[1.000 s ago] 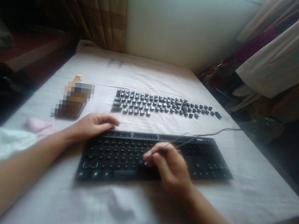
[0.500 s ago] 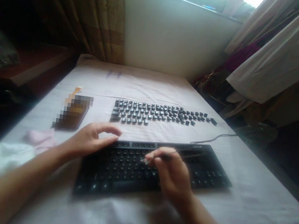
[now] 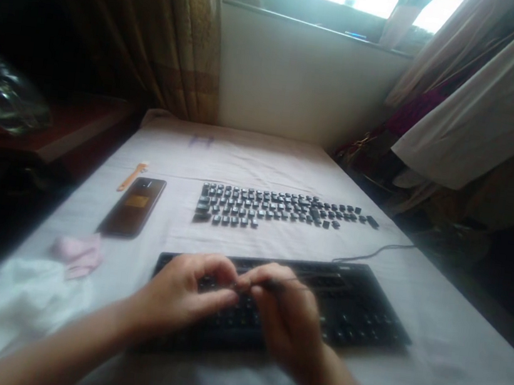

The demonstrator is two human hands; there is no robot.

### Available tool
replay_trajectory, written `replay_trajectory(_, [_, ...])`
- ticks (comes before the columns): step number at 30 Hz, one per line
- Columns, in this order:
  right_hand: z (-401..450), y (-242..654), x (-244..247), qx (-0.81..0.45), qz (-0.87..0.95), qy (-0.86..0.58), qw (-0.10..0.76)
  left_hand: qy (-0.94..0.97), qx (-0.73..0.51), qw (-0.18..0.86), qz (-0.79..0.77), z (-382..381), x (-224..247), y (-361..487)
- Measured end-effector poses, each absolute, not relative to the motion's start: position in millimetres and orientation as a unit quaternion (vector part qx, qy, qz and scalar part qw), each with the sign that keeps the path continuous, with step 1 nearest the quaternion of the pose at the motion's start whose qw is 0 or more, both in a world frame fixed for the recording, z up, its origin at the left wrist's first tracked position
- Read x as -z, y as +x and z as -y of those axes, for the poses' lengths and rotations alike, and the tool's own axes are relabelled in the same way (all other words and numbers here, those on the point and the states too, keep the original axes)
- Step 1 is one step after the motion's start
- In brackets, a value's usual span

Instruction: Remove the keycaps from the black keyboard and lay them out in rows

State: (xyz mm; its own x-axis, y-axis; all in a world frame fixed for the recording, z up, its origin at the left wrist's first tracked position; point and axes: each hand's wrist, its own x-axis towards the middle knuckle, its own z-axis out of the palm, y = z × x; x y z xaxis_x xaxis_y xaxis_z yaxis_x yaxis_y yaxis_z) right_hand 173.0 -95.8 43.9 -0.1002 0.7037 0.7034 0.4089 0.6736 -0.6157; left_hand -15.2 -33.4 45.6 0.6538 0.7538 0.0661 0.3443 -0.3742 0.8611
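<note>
A black keyboard (image 3: 365, 308) lies on the cloth, many of its keycaps off and its left part behind my hands. My right hand (image 3: 290, 317) is closed around a thin wire tool with a dark handle (image 3: 275, 286), whose thin end sticks out to the right. My left hand (image 3: 187, 291) is bent over the keyboard's left half. Its thumb and forefinger come together at the right hand's fingertips, and whatever is between them is too small to make out. Behind the keyboard, loose black keycaps (image 3: 255, 205) lie in rows.
To the left lie a dark phone (image 3: 134, 211), an orange strip-like tool (image 3: 132, 177), a pink cloth (image 3: 81, 254) and a white cloth (image 3: 20, 294). The keyboard cable (image 3: 372, 253) runs off the right edge. Curtains (image 3: 182, 37) and hanging fabric (image 3: 475, 120) flank the window wall.
My left hand has moved from the keyboard's upper left edge to meet the right hand's fingertips. The right hand still grips the wire tool. The whole view has shifted slightly.
</note>
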Motion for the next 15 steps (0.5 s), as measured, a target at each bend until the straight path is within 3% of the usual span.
replay_trajectory(15, [94.8,169.8,-35.7,-0.137,0.721,-0.379,0.563,0.668,-0.177,0.612,-0.384,28.1,-36.1,-15.2])
